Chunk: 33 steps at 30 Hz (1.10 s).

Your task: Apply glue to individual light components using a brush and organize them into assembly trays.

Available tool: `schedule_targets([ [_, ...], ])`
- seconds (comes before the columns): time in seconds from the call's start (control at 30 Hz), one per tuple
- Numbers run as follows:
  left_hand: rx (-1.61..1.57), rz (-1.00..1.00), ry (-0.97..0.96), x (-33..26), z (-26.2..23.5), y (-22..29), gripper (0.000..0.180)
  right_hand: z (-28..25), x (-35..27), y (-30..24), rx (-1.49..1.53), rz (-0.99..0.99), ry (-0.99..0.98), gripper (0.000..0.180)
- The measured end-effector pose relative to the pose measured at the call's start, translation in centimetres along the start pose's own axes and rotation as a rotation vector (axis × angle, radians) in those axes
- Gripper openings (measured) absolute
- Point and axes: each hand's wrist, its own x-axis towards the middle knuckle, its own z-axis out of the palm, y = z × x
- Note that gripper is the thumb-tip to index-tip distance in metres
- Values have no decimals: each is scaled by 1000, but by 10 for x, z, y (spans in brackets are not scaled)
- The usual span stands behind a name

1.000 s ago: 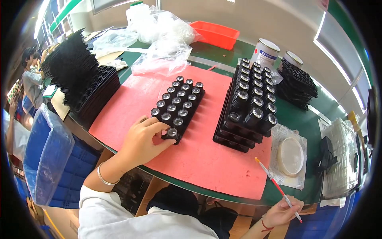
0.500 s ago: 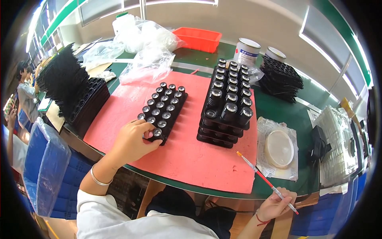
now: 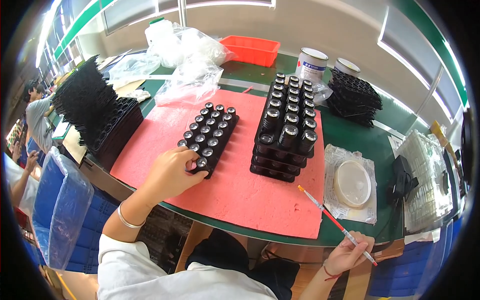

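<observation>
My left hand is at the near end of a black tray that holds rows of short black cylinders with clear, shiny tops. Its thumb and fingers are closed around the nearest cylinder, which stands upright in the tray. In my right hand, near the table's front edge, is a slim paintbrush with a red and clear handle. The brush's yellowish tip points up and left over the pink mat. To the right of the tray rises a stack of black trays carrying taller black cylinders.
A shallow round whitish dish sits on paper at the right. Farther back are metal cans, an orange-red bin, and plastic bags. Black trays are piled at left and right. Another person is at far left.
The whole view has shifted slightly. My left hand stays on the same cylinder, and my right hand still holds the brush in nearly the same pose.
</observation>
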Motion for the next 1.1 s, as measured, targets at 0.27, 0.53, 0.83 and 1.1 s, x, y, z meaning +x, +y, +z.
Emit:
schedule_targets([
  [0.27,64,-3,25,-3,-17,16,30,-2,-1,1,12,18,-1,27],
  [0.53,38,289,262,67,-21,83,35,-3,0,-5,10,49,45,28],
  [0.83,-153,274,246,95,-1,88,26,-17,21,-19,-250,-148,230,26],
  [1.1,-308,841,197,27,20,107,33,-29,32,-39,-856,-305,-1,15],
])
